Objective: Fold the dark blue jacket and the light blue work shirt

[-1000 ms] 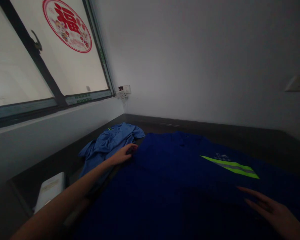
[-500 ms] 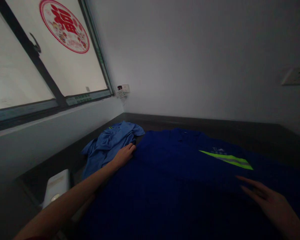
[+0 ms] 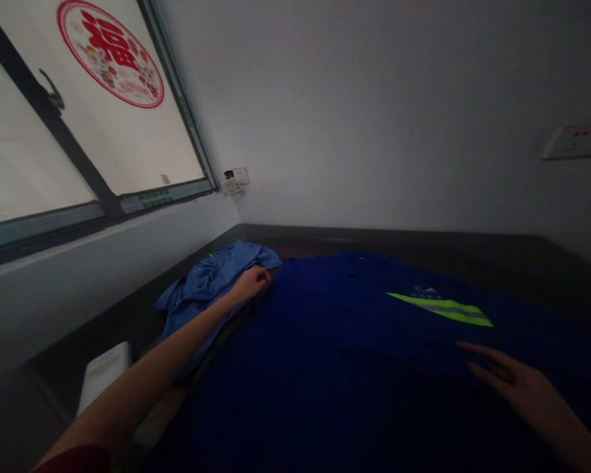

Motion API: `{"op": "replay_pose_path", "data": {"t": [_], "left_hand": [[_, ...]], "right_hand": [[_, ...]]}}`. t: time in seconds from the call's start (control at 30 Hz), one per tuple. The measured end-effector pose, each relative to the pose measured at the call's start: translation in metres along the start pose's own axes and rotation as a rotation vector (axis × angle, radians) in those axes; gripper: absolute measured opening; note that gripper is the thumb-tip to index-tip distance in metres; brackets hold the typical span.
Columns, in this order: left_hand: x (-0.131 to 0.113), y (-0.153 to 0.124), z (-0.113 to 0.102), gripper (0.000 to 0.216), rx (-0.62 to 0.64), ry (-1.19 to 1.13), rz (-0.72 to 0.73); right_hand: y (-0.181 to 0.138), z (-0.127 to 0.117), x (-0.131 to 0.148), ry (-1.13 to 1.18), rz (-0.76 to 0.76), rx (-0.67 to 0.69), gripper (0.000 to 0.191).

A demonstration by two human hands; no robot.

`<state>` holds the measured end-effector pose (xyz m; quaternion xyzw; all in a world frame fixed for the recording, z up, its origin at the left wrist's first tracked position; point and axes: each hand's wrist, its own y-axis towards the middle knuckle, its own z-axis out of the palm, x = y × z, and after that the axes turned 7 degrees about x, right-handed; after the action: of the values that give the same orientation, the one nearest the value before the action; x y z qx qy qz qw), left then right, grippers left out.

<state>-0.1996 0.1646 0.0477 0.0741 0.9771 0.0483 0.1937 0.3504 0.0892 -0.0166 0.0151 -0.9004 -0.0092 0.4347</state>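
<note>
Now the left hand (image 3: 252,282) sat curled beside the dark-blue shirt (image 3: 315,322), grip unclear; right hand (image 3: 522,386) over it, fingers parted!

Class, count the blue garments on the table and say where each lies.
2: a dark blue shirt spread across the centre and right, and a lighter blue garment crumpled to its left, whose folds could hide another.

Matt cloth garmt (image 3: 305,328) w/ smooth strip (image 3: 446,309), matt wall (image 3: 374,118)
</note>
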Motion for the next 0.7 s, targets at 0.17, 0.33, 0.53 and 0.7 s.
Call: {"op": "replay_pose_path", "data": {"t": [0.17, 0.33, 0.53, 0.7], "left_hand": [[-0.001, 0.086, 0.017, 0.030, -0.052, -0.066, -0.084], [0.013, 0.133, 0.035, 0.014, -0.067, -0.142, -0.168], [0.039, 0.149, 0.040, 0.017, -0.044, -0.318, -0.120], [0.048, 0.151, 0.042, 0.038, -0.077, -0.462, -0.050]], "right_hand": [[-0.002, -0.001, 0.001, 0.107, 0.027, 0.090, 0.050], [-0.003, -0.001, 0.001, 0.127, -0.003, 0.078, 0.047], [0.005, 0.000, -0.019, 0.055, -0.068, 0.052, 0.043], [0.010, 0.004, -0.048, -0.063, -0.060, -0.002, 0.041]]}}
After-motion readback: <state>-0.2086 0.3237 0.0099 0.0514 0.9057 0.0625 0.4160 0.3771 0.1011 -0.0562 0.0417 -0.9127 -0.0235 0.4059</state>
